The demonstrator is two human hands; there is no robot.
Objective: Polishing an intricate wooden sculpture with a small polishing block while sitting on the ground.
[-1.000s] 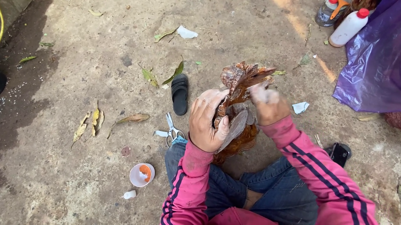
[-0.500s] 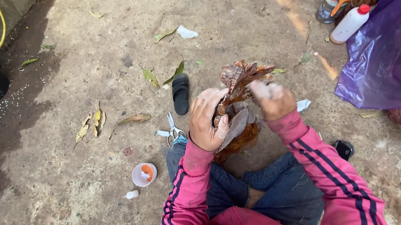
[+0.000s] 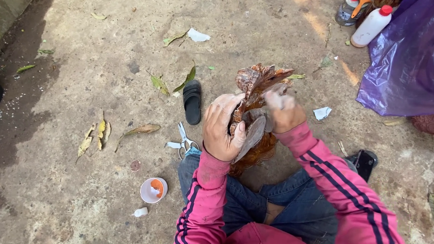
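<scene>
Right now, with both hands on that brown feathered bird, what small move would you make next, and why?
Probably keep the left hand clamped around the brown bird and let the right hand work on along the spread wing feathers. The wing is fanned open under its fingers, and the scissors lie apart on the ground.

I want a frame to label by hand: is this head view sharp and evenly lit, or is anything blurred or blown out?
Head view: soft daylight, mostly even; a warm sun streak on the ground at the top; the dark patch at the left edge looks damp or shaded. The scissors and sandal are crisp; the right hand looks slightly smeared; the left hand is sharp on the brown bird.
</scene>
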